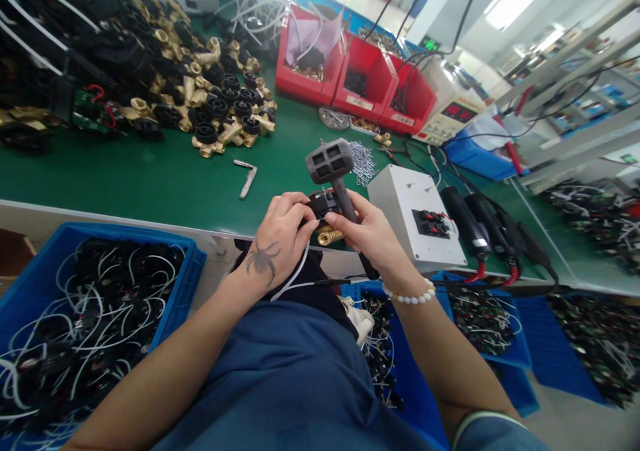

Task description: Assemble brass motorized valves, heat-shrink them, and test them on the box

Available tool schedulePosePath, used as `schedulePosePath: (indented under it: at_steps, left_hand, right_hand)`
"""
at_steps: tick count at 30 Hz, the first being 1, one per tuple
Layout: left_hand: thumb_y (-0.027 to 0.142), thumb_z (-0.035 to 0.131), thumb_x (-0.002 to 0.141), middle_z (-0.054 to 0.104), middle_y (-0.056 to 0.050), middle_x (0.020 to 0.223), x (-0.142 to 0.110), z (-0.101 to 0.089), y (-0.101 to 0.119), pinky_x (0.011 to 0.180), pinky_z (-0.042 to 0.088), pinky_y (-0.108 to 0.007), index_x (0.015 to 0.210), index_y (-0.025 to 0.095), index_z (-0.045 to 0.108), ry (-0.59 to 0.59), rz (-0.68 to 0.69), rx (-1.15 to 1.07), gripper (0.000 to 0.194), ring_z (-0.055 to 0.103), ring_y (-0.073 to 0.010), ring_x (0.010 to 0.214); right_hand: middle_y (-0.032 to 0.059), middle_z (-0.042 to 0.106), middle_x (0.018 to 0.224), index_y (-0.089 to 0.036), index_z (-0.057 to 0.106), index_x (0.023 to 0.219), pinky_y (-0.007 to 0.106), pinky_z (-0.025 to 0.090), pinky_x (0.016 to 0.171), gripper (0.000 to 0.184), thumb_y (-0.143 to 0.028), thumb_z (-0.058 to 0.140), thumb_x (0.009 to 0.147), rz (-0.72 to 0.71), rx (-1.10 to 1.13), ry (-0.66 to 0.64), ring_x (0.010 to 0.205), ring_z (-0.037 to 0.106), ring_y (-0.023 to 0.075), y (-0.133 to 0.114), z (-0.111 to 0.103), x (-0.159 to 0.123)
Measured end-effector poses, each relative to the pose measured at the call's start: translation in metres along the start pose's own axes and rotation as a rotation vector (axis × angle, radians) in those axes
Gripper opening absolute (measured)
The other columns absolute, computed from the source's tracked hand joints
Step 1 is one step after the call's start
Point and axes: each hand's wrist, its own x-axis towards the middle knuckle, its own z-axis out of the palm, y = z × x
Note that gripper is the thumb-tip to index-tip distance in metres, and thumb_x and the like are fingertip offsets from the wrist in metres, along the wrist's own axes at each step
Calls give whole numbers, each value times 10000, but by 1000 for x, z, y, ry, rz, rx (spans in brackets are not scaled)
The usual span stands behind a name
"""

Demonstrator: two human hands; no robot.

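Note:
At the bench's front edge, my left hand (pixel 283 228) is closed on a small black housing (pixel 323 203) with a white cable (pixel 299 271) trailing down from it. A brass fitting (pixel 330 236) shows just beneath the housing. My right hand (pixel 373 228) is wrapped round the handle of a grey-headed mallet (pixel 330 161), its head pointing up and away from me. The right thumb and fingertips also lie close to the housing; whether they press on it is hard to tell. Left of the hands, a silver angled socket wrench (pixel 247 179) rests on the green bench (pixel 170 178).
Brass valve bodies (pixel 233 131) with black caps are heaped at the back left. Red bins (pixel 305 84) stand behind. To the right are a grey switch box (pixel 395 204) and black power screwdrivers (pixel 465 221). Blue crates (pixel 197 264) of cabled black parts flank me below.

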Motion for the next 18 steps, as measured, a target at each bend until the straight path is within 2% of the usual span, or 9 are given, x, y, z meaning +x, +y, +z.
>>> schedulePosePath:
  at_steps: [7,14,16,18]
  left_hand:
    - [213,535,986,650,-118,1172,1,2,1,991,559,-469,898,196,594,31,-2,2,107,577,-261,1117]
    - [246,506,1006,637,-115,1199,1,3,1,978,554,-461,919,210,556,26,-49,-9,107,574,-256,1129]
    - [325,605,970,623,-127,1222,0,3,2,981,548,-472,953,210,537,12,-31,-2,135,570,-271,1143]
    - [361,774,850,613,-140,1239,-1,5,4,995,532,-490,967,209,512,22,-18,49,325,568,-294,1157]
  right_hand:
    - [-10,572,765,-219,653,1187,261,417,559,532,-571,769,805,-43,-62,36,712,557,150,2,3,2]
    - [22,648,930,-202,647,1221,270,476,682,583,-614,731,818,-68,-98,48,857,605,170,5,7,5]
    - [28,668,976,-190,647,1220,276,487,728,598,-618,732,810,-88,-92,67,871,612,169,8,8,7]
    - [37,681,1008,-184,651,1216,287,490,768,577,-596,728,819,-112,-120,82,883,615,172,10,7,9]
